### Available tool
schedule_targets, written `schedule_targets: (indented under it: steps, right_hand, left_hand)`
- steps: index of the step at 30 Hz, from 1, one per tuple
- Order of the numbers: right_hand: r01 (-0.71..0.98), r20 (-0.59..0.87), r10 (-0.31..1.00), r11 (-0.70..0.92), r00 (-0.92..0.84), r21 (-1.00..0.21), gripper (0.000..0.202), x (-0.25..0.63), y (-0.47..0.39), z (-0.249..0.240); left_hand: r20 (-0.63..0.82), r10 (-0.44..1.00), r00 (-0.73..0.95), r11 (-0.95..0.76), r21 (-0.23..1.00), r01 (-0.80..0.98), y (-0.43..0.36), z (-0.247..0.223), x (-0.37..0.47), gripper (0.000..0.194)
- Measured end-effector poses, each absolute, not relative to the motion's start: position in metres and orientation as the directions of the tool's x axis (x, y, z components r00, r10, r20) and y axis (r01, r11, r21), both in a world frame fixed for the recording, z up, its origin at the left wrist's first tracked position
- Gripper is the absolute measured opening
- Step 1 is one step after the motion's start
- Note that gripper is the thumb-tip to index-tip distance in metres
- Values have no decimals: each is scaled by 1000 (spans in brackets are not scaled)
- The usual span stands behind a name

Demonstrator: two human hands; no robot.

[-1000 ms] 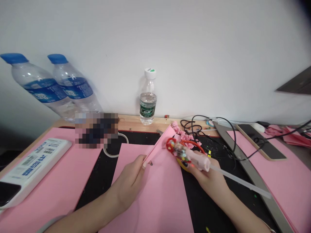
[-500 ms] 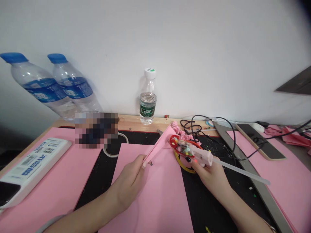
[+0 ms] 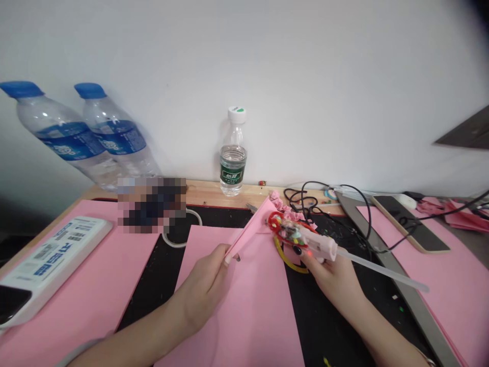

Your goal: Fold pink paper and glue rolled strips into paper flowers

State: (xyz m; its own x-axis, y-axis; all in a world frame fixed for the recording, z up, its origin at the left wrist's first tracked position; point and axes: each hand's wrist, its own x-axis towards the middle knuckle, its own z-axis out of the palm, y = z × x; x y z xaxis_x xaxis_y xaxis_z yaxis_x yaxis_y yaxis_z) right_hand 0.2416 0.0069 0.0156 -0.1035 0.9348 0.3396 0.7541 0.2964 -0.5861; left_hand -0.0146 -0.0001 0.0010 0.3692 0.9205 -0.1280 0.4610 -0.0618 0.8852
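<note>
Pinched between the fingers of my left hand (image 3: 208, 278) is a folded piece of pink paper (image 3: 252, 227), its far end slanting up to the right. My right hand (image 3: 332, 278) is wrapped round a pale pink hot glue gun (image 3: 319, 246), whose front is smeared with coloured residue. A translucent glue stick (image 3: 393, 274) sticks out of its rear, and a small red light glows on its side. The gun's front end is close to the folded paper's right edge; whether they touch I cannot tell. Beneath both hands lies a pink sheet (image 3: 237, 316).
A small water bottle (image 3: 233, 168) stands by the wall, with two large bottles (image 3: 72, 142) at left. A white device (image 3: 57, 265) rests on pink paper. Black cables (image 3: 369, 219) and a phone (image 3: 410, 224) lie right. Crumpled pink paper (image 3: 280, 201) sits behind the gun.
The glue gun and my right hand have shifted very slightly to the right. My left hand and the folded paper are nearly unmoved.
</note>
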Motion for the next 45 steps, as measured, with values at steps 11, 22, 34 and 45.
schedule_targets:
  steps: [11,22,34,45]
  right_hand:
    - [719,328,944,260,-47,-644,22,245,9,12]
    - [684,312,949,252,-37,-684,28,247,10,15]
    - [682,304,952,198,37,-704,22,247,11,19]
    - [672,296,953,258,-61,-694,20,239,8,20]
  left_hand:
    - [-118,920,373,-71,887,456,0,-1,-15,23]
    - [-96,930,354,-83,886,457,-2,1,-14,24]
    - [-126,919,374,-66,885,461,-1,1,-15,24]
    - [-117,933,339,-48,896,442,-3,7,-12,22]
